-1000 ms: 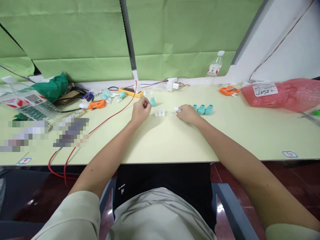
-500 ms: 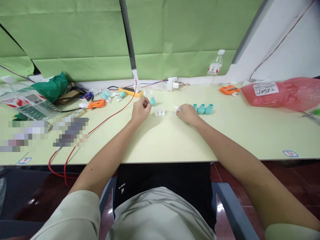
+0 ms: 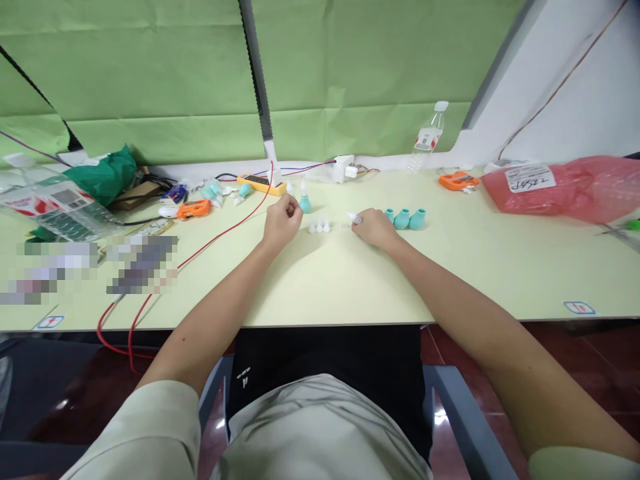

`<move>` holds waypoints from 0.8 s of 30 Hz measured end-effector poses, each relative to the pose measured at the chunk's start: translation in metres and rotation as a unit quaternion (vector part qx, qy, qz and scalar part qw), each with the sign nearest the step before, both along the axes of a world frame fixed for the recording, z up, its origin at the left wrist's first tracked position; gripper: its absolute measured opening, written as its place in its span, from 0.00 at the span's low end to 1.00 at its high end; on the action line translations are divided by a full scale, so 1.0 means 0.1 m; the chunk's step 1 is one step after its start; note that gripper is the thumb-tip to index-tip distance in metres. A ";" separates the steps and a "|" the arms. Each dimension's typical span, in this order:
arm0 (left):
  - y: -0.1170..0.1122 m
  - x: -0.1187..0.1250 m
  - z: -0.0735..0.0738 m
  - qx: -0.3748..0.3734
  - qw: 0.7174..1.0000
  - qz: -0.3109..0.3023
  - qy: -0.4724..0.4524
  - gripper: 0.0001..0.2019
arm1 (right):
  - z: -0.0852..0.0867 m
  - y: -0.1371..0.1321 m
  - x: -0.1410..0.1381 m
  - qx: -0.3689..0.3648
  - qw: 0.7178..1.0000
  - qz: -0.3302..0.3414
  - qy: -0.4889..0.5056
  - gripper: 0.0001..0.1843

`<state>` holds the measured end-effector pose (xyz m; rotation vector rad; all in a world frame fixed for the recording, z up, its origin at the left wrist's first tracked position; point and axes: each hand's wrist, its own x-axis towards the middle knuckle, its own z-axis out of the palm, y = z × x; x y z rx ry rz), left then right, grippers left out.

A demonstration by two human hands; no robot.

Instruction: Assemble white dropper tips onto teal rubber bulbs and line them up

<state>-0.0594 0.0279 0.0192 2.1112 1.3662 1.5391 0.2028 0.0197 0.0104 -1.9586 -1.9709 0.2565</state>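
My left hand rests on the pale yellow table with its fingers curled closed; what it holds, if anything, is hidden. Just beyond it stands an assembled teal bulb with a white tip. My right hand pinches a small white nozzle tip near the table top. A short row of white tips lies between my hands. Three teal rubber bulbs stand just right of my right hand.
A red wire runs across the table's left part. Orange tools and a yellow meter lie at the back left, with a green bag. A water bottle, another orange tool and a pink bag sit at the right.
Almost nothing has moved. My right hand has shifted slightly with the white tip; my left hand stays put.
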 end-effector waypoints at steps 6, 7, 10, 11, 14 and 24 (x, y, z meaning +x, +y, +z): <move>-0.02 0.01 0.01 -0.006 1.000 0.001 0.002 0.03 | -0.01 0.01 0.00 0.004 1.000 0.001 0.005 0.10; -0.02 0.01 0.01 -0.005 1.000 0.000 0.003 0.03 | -0.01 0.01 0.00 0.003 1.000 0.002 0.009 0.10; -0.03 0.00 0.01 -0.008 1.000 -0.001 0.005 0.03 | 0.01 0.00 0.00 0.002 1.000 0.002 0.026 0.09; -0.03 0.00 0.02 -0.011 1.000 0.001 0.005 0.03 | 0.02 -0.01 0.01 0.001 0.999 0.001 0.034 0.09; -0.06 0.01 0.04 -0.014 1.000 0.000 0.011 0.03 | 0.08 -0.07 0.01 0.020 0.998 0.008 0.067 0.08; -0.47 0.36 0.11 -0.065 0.976 -0.195 0.070 0.11 | 0.09 -0.32 -0.21 0.135 0.943 0.242 0.185 0.16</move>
